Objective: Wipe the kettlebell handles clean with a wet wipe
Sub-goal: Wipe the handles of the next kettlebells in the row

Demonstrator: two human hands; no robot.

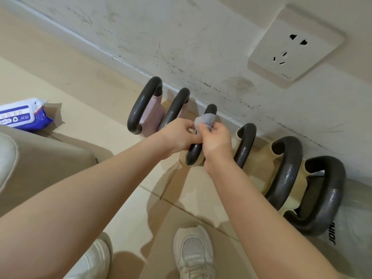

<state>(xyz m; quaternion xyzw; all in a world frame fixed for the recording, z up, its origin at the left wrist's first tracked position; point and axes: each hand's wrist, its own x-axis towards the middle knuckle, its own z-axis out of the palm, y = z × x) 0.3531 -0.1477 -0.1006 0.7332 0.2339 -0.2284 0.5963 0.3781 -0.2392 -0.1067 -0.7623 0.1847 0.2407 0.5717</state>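
Now my right hand (216, 137) pinches the wet wipe (205, 120) around the third handle (201, 137), and my left hand (181, 135) grips this handle lower. If I rub too hard, the wipe may slip off.

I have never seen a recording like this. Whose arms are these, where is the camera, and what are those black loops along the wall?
No machine here: a person wears a camera on the head, looking down at their own arms and white shoes. The black loops are handles of six kettlebells lined up on the floor against the wall. The right hand pinches a grey wet wipe wrapped over the third kettlebell handle from the left, while the left hand grips that handle lower down. The wipe packet lies on the floor at left. A power socket sits on the wall.
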